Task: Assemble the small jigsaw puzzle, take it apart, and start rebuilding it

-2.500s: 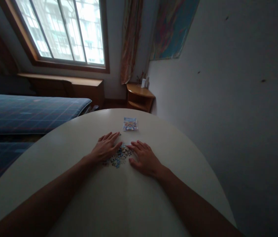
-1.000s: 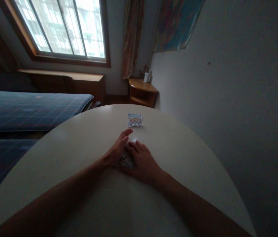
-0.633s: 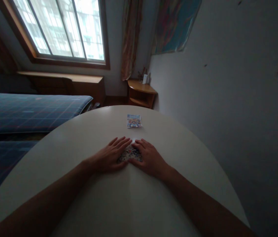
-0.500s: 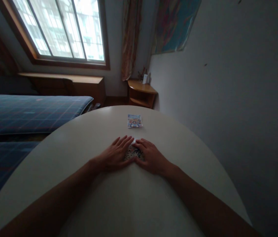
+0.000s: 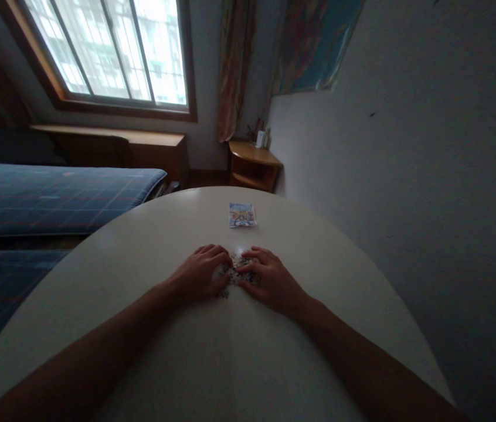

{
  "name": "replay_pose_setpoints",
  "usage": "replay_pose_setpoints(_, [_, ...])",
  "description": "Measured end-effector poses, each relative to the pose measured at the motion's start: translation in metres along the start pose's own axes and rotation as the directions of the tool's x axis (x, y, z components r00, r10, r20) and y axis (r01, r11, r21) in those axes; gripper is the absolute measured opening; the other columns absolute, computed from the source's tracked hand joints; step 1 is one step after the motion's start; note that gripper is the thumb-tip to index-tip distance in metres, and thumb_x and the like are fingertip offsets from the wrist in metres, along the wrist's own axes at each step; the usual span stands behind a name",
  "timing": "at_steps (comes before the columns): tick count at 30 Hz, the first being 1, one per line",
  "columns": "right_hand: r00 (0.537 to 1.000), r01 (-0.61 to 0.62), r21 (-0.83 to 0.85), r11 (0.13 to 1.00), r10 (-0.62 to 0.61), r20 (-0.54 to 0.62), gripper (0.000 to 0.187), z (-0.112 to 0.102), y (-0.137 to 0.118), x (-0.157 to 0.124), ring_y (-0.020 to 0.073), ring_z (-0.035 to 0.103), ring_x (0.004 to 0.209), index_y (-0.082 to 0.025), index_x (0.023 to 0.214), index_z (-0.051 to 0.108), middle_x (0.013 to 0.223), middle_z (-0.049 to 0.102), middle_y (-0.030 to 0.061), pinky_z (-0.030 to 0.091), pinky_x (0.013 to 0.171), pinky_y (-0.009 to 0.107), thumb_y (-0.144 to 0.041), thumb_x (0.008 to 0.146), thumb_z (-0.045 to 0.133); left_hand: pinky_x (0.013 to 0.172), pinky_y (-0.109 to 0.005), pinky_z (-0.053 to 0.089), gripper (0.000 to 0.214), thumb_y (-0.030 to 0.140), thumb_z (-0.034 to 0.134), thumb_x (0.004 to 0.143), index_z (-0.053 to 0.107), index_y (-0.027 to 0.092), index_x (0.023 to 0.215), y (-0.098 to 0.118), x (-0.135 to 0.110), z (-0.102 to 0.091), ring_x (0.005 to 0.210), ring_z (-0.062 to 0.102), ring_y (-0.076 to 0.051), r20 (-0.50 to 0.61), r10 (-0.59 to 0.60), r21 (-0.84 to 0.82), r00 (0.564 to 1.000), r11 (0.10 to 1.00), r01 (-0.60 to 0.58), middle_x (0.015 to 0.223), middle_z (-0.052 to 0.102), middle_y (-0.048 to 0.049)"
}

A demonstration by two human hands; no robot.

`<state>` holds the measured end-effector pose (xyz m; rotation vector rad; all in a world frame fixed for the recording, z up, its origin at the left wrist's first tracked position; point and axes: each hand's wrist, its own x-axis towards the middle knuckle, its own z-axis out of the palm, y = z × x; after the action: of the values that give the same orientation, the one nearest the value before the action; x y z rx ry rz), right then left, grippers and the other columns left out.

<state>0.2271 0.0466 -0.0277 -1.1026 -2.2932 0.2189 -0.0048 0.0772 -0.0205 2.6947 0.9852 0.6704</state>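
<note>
From afar I saw a bright window (image 5: pixel 118 53), a wooden desk (image 5: pixel 160 138) below it and a patterned curtain (image 5: pixel 233 73) beside it. I made out a blue plaid mattress (image 5: pixel 54 198) at left, a corner shelf (image 5: pixel 250 151), and a colourful poster (image 5: pixel 316 44) on the pale wall (image 5: pixel 406 193).

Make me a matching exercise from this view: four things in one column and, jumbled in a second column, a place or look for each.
Things:
1. Puzzle pieces
2. Printed packet
3. Table
4. Window

Places and looks:
A. Bright panes in a brown frame
B. Lying beyond both hands, towards the far edge
C. Pale surface with a curved edge
D. Between the left hand and right hand, partly hidden by the fingers

Right pairs: 1-D, 2-B, 3-C, 4-A
</note>
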Motion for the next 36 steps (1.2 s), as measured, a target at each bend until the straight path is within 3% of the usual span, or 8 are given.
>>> replay_pose_setpoints(6, [0.999,0.052,0.077,0.996,-0.051,-0.019,0.008,0.000,0.000,0.001,0.0236,0.055,0.122,-0.023,0.090,0.070,0.113,0.069,0.0056,0.041,0.107,0.046,-0.025,0.082,0.072,0.096,-0.040,0.043,0.016,0.022,0.058,0.086,0.066,0.023,0.100,-0.002,0.000,0.002,0.099,0.060,-0.023,-0.007,0.027,-0.031,1.000,0.999,-0.027,0.102,0.069,-0.0050])
replay_pose_setpoints(11, [0.995,0.100,0.135,0.986,-0.099,-0.016,0.005,0.000,0.000,0.000,0.0225,0.056,0.120,-0.024,0.085,0.067,0.106,0.071,0.0052,0.043,0.104,0.044,-0.025,0.083,0.072,0.090,-0.036,0.046,0.014,0.019,0.055,0.088,0.067,0.021,0.094,-0.006,0.002,0.004,0.090,0.063,-0.021,-0.023,0.014,-0.083,1.000,0.996,-0.016,0.094,0.071,-0.0047])
replay_pose_setpoints(15, [0.986,0.166,0.111,0.980,-0.162,-0.050,0.005,0.001,0.000,-0.001,0.0209,0.057,0.118,-0.025,0.083,0.068,0.099,0.072,0.0028,0.044,0.103,0.041,-0.027,0.083,0.072,0.090,-0.037,0.047,0.015,0.024,0.055,0.090,0.069,0.021,0.094,-0.008,0.003,0.007,0.088,0.065,-0.020,-0.079,-0.060,-0.127,0.995,0.991,0.050,0.091,0.073,-0.0041])
replay_pose_setpoints(19, [0.973,0.229,0.033,0.973,-0.228,-0.038,0.005,0.000,-0.002,-0.002,0.0198,0.058,0.116,-0.029,0.086,0.071,0.099,0.072,0.0015,0.044,0.104,0.040,-0.025,0.086,0.067,0.083,-0.035,0.051,0.017,0.030,0.057,0.090,0.070,0.021,0.097,-0.012,0.005,0.007,0.083,0.067,-0.020,-0.211,-0.200,-0.173,0.957,0.971,0.165,0.089,0.073,-0.0040])
replay_pose_setpoints(23, [0.956,0.294,-0.016,0.956,-0.294,0.013,0.009,-0.002,-0.004,-0.003,0.0198,0.057,0.119,-0.030,0.088,0.071,0.103,0.071,0.0006,0.040,0.108,0.041,-0.023,0.084,0.067,0.084,-0.034,0.052,0.018,0.030,0.056,0.091,0.073,0.022,0.090,-0.019,0.006,0.009,0.086,0.066,-0.019,-0.278,-0.230,-0.163,0.932,0.968,0.190,0.092,0.073,-0.0044])
replay_pose_setpoints(27, [0.952,0.304,-0.016,0.952,-0.303,0.048,0.009,-0.005,-0.008,-0.001,0.0203,0.058,0.116,-0.028,0.091,0.070,0.105,0.071,0.0015,0.040,0.108,0.040,-0.024,0.084,0.065,0.087,-0.038,0.050,0.018,0.027,0.058,0.090,0.076,0.024,0.092,-0.022,0.004,0.012,0.089,0.065,-0.021,-0.251,-0.243,-0.037,0.937,0.970,0.242,0.096,0.071,-0.0048])
replay_pose_setpoints(31, [0.953,0.292,-0.006,0.956,-0.291,0.090,0.025,-0.009,-0.015,-0.001,0.0220,0.055,0.123,-0.027,0.112,0.068,0.117,0.070,0.0037,0.039,0.109,0.042,-0.031,0.088,0.063,0.091,-0.043,0.049,0.018,0.027,0.060,0.086,0.076,0.025,0.094,-0.017,0.003,0.013,0.091,0.064,-0.023,-0.200,-0.253,0.049,0.946,0.962,0.268,0.099,0.071,-0.0044])
replay_pose_setpoints(36, [0.942,0.302,-0.010,0.953,-0.297,0.155,0.022,-0.009,-0.017,-0.001,0.0226,0.052,0.127,-0.028,0.111,0.070,0.120,0.070,0.0018,0.038,0.110,0.044,-0.032,0.092,0.060,0.094,-0.041,0.048,0.019,0.028,0.056,0.087,0.074,0.024,0.091,-0.013,0.005,0.010,0.094,0.062,-0.023,-0.195,-0.271,0.002,0.943,0.961,0.277,0.100,0.069,-0.0049])
